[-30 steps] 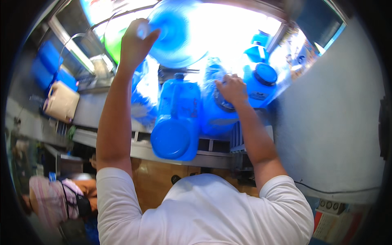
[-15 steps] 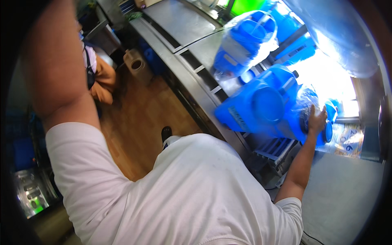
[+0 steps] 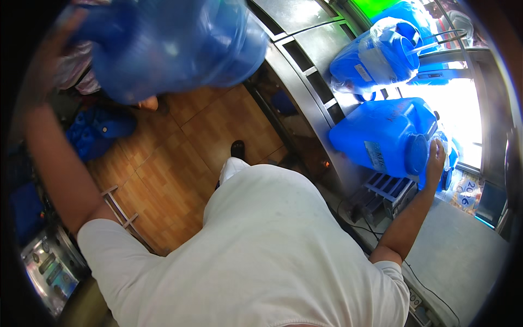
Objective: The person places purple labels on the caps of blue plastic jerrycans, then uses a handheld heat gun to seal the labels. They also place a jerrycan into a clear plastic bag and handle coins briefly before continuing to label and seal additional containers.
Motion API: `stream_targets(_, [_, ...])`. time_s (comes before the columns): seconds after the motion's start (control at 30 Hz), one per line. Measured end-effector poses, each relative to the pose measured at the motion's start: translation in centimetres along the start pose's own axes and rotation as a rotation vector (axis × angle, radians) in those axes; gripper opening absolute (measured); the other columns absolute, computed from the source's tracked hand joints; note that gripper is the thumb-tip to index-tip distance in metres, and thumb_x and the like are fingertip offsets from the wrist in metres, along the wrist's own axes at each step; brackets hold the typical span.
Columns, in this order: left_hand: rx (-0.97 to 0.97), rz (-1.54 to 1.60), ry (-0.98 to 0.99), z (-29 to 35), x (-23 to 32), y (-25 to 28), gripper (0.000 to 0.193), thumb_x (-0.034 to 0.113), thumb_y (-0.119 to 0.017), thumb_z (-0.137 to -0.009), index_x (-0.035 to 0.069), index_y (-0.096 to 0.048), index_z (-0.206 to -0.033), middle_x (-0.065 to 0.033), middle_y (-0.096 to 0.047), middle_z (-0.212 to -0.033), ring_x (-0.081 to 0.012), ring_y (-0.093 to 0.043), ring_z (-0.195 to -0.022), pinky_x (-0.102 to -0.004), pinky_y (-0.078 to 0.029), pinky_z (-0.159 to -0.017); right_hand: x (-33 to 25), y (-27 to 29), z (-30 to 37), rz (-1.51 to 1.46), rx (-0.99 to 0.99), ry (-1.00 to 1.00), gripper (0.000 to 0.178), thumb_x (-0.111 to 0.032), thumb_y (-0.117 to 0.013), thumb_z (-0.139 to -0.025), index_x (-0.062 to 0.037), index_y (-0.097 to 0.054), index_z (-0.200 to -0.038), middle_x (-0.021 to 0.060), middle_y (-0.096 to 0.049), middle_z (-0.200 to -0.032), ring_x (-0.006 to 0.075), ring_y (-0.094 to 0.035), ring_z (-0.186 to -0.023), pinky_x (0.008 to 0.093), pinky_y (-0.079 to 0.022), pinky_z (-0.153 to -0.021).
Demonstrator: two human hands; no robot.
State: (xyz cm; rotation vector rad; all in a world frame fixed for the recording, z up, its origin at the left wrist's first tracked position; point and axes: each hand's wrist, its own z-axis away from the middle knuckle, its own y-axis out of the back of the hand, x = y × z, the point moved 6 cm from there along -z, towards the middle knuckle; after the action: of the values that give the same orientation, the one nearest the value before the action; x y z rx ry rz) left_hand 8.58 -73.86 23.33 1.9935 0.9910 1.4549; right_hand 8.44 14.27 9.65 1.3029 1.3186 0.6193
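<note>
While the person's white cotton shirt [image 3: 261,245] fills the near part of the view, both arms reach away from it in opposite directions. Raised high at the near left, the left hand [image 3: 46,60] presses against the side of a large translucent blue water jug [image 3: 169,43], which hangs overhead wrapped in thin, crinkled clear plastic; whether the fingers close round a handle or only cup the smooth wall cannot be told, since the jug blurs and hides them. Out to the right, the right hand [image 3: 436,158] lies flat with fingers spread on the round end of a blocky blue jerrycan [image 3: 381,136] lying on its side on the steel counter [image 3: 327,103], touching rather than clasping it. Below the counter edge sits a slatted blue crate [image 3: 389,191]. Under the raised jug lies a floor of warm brown wood-look tiles [image 3: 180,158], with a heap of blue caps or bags [image 3: 98,131] at the left. Farther along the counter rests another blue container in a clear plastic bag [image 3: 381,54], rounded and glossy. I judge the main risk to be the overhead jug: the slick film could slide against the palm, and a one-handed hold on so bulky a shape could let it tip and drop onto the tiles or the person. The jerrycan, lying near the counter edge, could also roll or slip off if the right hand pushes instead of steadying it.
</note>
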Motion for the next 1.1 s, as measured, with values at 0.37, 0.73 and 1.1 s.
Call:
stream_targets(0.37, [-0.277,-0.049,0.406,8.7,-24.8,-39.1,0.055,0.03,-0.085,-0.067,0.015,-0.059,-0.113,-0.0164,-0.064,-0.111,-0.0365,-0.062,-0.107,-0.0441,-0.05,-0.093,-2.3,-3.7,0.7,0.109,-0.056,-0.058,0.056,-0.046,-0.051,-0.101,-0.0006,-0.058,-0.133,0.0203,-0.057,-0.135,0.0331,-0.049,-0.13,0.0404,-0.035,-0.111])
stream_targets(0.73, [-0.213,-0.07,0.527,5.5,-34.4,-60.8,0.065,0.024,-0.083,-0.072,0.018,-0.053,-0.129,-0.014,-0.057,-0.131,-0.0373,-0.059,-0.116,-0.0468,-0.05,-0.097,-4.0,-2.7,2.5,0.091,-0.017,-0.121,0.046,-0.038,-0.052,-0.102,-0.0019,-0.06,-0.129,0.0149,-0.058,-0.134,0.0283,-0.049,-0.13,0.0384,-0.032,-0.113])
stream_targets(1.1, [-0.527,-0.16,0.621,-0.9,-39.9,-65.7,0.069,0.036,-0.07,-0.084,0.008,-0.046,-0.143,-0.0259,-0.06,-0.13,-0.042,-0.057,-0.121,-0.0486,-0.045,-0.101,-7.6,-2.6,2.7,0.135,0.012,-0.111,0.045,-0.039,-0.061,-0.096,-0.0037,-0.063,-0.124,0.0186,-0.057,-0.135,0.0326,-0.05,-0.131,0.0408,-0.035,-0.112])
